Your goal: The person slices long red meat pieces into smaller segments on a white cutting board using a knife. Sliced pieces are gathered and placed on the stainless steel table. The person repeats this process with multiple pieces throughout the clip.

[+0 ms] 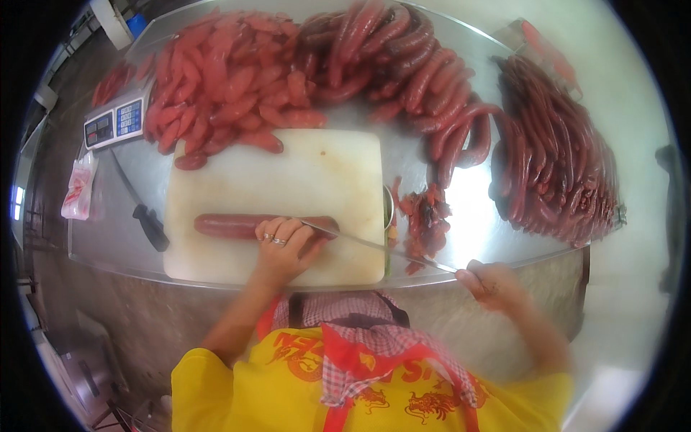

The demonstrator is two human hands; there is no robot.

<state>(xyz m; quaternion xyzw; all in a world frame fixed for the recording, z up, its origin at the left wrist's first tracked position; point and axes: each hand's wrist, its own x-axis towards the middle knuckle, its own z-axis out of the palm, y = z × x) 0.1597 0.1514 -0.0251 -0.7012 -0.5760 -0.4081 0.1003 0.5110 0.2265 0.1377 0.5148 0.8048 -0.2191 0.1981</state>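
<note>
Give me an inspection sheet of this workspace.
Surface: metal table, with a pale cutting board near its front edge.
Job's things: one sausage on the board; slices mostly behind it, whole sausages behind and right.
Clutter: scale, plastic bag and one knife on the left; scraps on the right.
Hands: left hand holds the sausage down; right hand grips another knife, blade reaching the sausage.
Cables: nothing seen.
Surroundings: floor; blue container at upper left.
</note>
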